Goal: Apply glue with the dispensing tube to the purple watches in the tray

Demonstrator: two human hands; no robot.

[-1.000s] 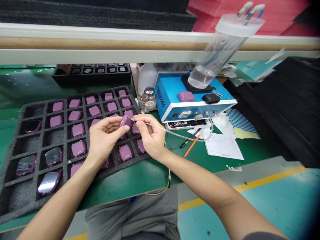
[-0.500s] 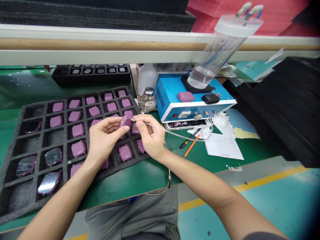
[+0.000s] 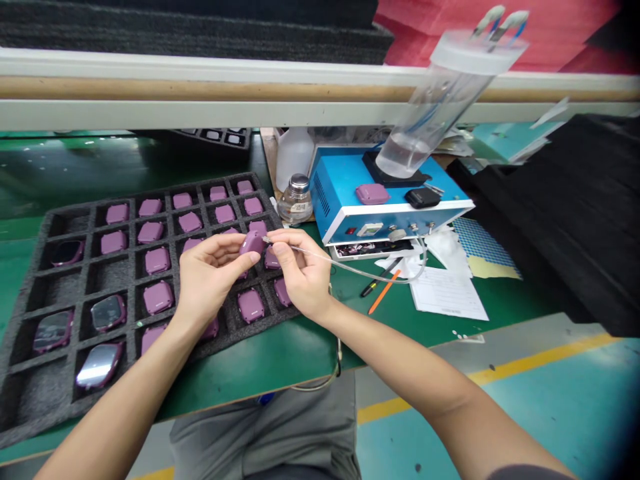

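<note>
Between thumb and fingers, my left hand (image 3: 213, 270) grips a purple watch case (image 3: 251, 243) on edge. My right hand (image 3: 303, 270) pinches the tip end of a clear thin tube (image 3: 345, 267), right at the side of that case; whether the tip touches it I cannot tell. The tube curves back to the front of a blue box-shaped machine (image 3: 390, 220). Both hands are above a dark foam tray (image 3: 107, 275), whose compartments hold several purple watch cases (image 3: 158, 297) and a few dark-screened watches (image 3: 100, 365).
On the machine stand a clear cylinder (image 3: 430, 113) of liquid, another purple case (image 3: 373, 194) and a black piece (image 3: 423, 197). A glass bottle (image 3: 295, 200) is left of it. Pens (image 3: 384, 291) and paper (image 3: 447, 293) lie right. A shelf rail (image 3: 200, 115) crosses above.
The dark tray at the back, under the shelf, has shifted and turned, and less of it shows. My hands, the watch case and the tube look almost unmoved.
</note>
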